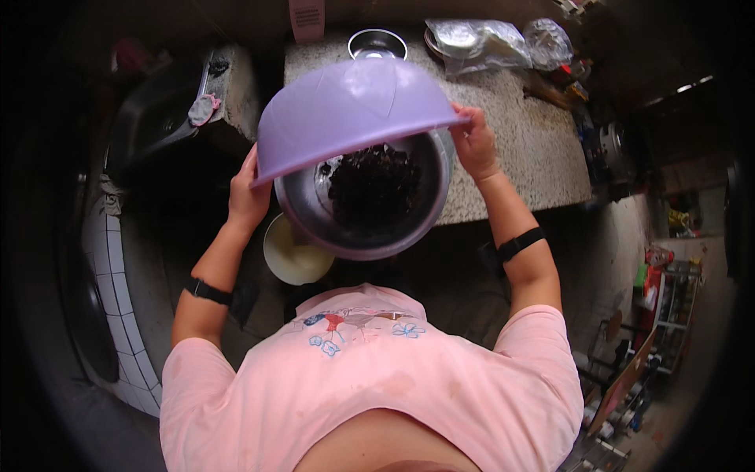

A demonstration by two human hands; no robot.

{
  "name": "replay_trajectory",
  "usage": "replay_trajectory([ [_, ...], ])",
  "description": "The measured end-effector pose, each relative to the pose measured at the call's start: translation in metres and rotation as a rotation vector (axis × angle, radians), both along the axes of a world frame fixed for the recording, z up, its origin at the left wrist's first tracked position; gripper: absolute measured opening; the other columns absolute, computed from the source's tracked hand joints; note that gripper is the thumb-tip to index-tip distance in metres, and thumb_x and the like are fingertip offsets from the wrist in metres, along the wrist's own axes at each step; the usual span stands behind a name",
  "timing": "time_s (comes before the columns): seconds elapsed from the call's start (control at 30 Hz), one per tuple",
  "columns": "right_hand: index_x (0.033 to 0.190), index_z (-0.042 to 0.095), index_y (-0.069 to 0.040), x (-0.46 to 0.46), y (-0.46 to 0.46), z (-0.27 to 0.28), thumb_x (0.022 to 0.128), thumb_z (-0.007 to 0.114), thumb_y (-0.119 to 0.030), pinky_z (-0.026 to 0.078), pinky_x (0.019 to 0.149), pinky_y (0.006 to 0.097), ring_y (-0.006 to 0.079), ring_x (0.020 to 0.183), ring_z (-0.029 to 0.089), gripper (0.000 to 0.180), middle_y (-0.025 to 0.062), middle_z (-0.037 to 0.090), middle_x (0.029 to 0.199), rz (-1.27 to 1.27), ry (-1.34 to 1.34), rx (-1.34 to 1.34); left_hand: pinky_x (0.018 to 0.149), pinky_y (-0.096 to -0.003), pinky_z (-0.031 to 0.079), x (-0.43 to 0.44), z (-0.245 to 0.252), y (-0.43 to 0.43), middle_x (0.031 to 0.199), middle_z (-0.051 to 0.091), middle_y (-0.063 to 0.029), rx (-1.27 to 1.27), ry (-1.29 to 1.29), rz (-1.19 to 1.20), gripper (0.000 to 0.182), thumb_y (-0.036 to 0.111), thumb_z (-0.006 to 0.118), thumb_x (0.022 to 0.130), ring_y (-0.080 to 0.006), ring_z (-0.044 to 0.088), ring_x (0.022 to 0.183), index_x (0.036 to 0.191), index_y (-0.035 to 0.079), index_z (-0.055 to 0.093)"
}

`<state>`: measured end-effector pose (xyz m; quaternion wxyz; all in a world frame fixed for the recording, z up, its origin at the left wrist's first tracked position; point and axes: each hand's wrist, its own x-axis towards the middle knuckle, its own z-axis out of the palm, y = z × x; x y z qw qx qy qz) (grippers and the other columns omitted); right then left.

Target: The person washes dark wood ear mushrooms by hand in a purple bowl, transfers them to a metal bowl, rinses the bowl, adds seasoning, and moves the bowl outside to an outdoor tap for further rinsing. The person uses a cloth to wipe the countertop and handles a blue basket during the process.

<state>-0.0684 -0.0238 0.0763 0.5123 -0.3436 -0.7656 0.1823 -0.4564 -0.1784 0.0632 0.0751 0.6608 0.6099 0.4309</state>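
Note:
A purple plastic basin (354, 112) is tilted over a wide metal bowl (422, 218), its outer side facing the camera. My left hand (250, 192) grips the basin's rim at the left, and my right hand (473, 138) grips the rim at the right. Dark, clumped food-like pieces (374, 186) lie in the metal bowl; I cannot tell exactly what they are. The basin hides the bowl's far part and its own inside. Below and left of the bowl is a pale round container (295, 256), partly covered by the bowl's edge.
Beneath the bowl extends a speckled stone countertop (519, 159). A small metal bowl (377, 42) and clear plastic bags (483, 44) stand at its back. Left is a dark sink (153, 112) with a pink-edged scrubber (203, 110) on its ledge. A cluttered rack (678, 312) stands far right.

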Motion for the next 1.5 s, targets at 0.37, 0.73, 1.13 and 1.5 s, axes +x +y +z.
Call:
replay_trajectory([
  [0.37, 0.131, 0.047, -0.011, -0.017, 0.112, -0.046, 0.07, 0.078, -0.029, 0.035, 0.105, 0.0389, 0.031, 0.128, 0.045, 0.071, 0.0204, 0.047, 0.137, 0.103, -0.624, 0.073, 0.086, -0.0288, 0.05, 0.046, -0.017, -0.052, 0.117, 0.066, -0.0132, -0.049, -0.207, 0.375, 0.049, 0.008, 0.057, 0.091, -0.0209, 0.066, 0.099, 0.138, 0.003, 0.045],
  [0.73, 0.121, 0.053, 0.0, -0.035, 0.178, -0.103, 0.083, 0.069, -0.025, 0.046, 0.061, 0.0319, 0.0158, 0.072, 0.056, 0.049, 0.0101, 0.063, 0.093, 0.19, -0.136, -1.057, 0.081, -0.0398, 0.054, 0.108, -0.036, -0.053, 0.113, 0.058, -0.0117, -0.213, -1.1, 0.658, 0.037, 0.008, 0.056, 0.087, -0.0243, 0.06, 0.101, 0.121, -0.004, 0.049],
  [1.13, 0.133, 0.053, -0.003, 0.056, 0.076, 0.061, 0.091, 0.057, -0.01, 0.037, 0.061, 0.0174, 0.0014, 0.069, 0.044, 0.042, -0.0069, 0.055, 0.082, 0.809, 0.129, -0.951, 0.075, -0.0476, 0.056, 0.11, 0.038, 0.012, 0.103, 0.063, -0.0231, -0.504, -1.381, 0.415, 0.039, 0.02, 0.05, 0.089, -0.0375, 0.068, 0.083, 0.118, -0.006, 0.047],
  [1.5, 0.121, 0.062, -0.008, 0.044, 0.168, 0.015, 0.091, 0.058, -0.015, 0.036, 0.054, 0.0203, 0.0041, 0.062, 0.045, 0.031, -0.0057, 0.053, 0.072, 0.567, -0.012, -0.985, 0.084, -0.0458, 0.054, 0.104, 0.007, 0.257, 0.094, 0.067, -0.0153, -0.717, -1.426, 0.192, 0.035, 0.026, 0.049, 0.093, -0.0278, 0.068, 0.08, 0.117, 0.0, 0.05],
])
